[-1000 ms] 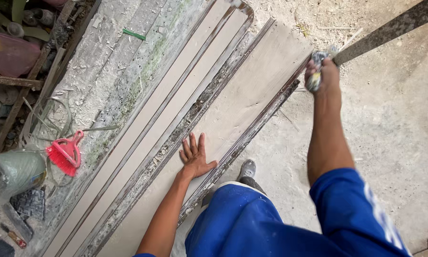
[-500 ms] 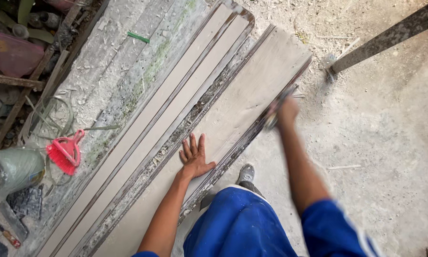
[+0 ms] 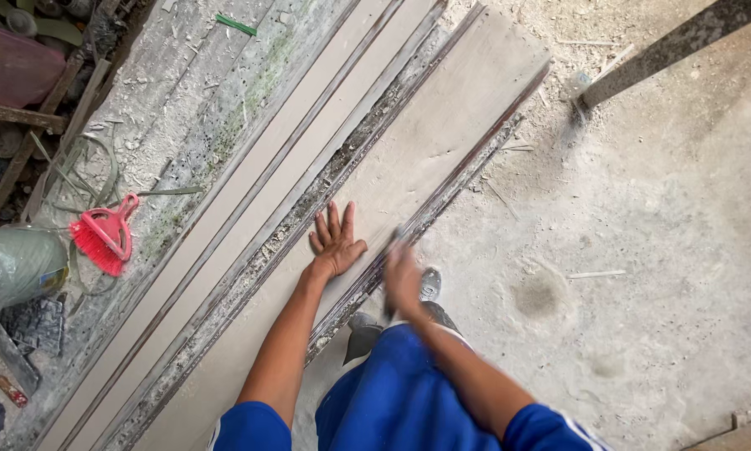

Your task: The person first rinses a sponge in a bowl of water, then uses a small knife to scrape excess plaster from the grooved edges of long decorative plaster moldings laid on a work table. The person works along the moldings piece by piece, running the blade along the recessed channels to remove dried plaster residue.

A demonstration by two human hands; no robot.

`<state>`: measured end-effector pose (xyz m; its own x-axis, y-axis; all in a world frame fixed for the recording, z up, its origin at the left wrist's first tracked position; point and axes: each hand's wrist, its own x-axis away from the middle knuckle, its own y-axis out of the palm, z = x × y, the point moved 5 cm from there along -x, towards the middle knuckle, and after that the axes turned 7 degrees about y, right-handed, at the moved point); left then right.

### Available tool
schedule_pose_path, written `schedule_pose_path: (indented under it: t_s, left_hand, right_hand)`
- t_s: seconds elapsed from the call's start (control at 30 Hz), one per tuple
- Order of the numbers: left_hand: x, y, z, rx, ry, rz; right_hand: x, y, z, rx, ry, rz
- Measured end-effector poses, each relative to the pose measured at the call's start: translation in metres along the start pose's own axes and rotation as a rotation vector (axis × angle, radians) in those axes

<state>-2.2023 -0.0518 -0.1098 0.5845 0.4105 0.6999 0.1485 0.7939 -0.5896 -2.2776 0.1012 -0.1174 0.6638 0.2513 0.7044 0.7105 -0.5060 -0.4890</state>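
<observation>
1. Left hand (image 3: 335, 244): grip open, palm flat, fingers spread, pressing on the wide grey board (image 3: 442, 142) near its right edge. It holds nothing, just pins the board down.
2. Right hand (image 3: 402, 276): motion-blurred, at the board's right edge just beside the left hand. Looks closed round sth small & pale, but can't tell what, or if the grip is really shut.
3. The board lies flat on the concrete floor (image 3: 642, 276), running diagonally from bottom left to top right. 2 narrower strips (image 3: 308, 142) lie alongside on its left, w/ a dirty gap between.
4. Risks, as I judge: the left thumb sits close to where the right hand works, so a slip along the edge could catch it. Dust on the floor could let the board skid under the push. Shoe (image 3: 429, 286) is right at the edge, a toe could be nipped.
5. Edges & room: right of the board the floor is wide & mostly bare, apart from a dark plank (image 3: 676, 42) top right. Left is crowded: red hand brush (image 3: 104, 234), bagged bundle (image 3: 16, 263), scrap wood.
</observation>
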Motion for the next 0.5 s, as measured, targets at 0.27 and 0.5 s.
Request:
schedule_pose_path:
  t_s: [0.27, 0.5]
  left_hand:
    - [0.006, 0.0, 0.002, 0.086, 0.055, 0.128]
    - [0.003, 0.005, -0.002, 0.065, 0.057, 0.132]
  right_hand:
    - [0.003, -0.022, 0.032, -0.485, 0.105, -0.186]
    - [-0.092, -0.098, -0.051, -0.615, -0.101, -0.08]
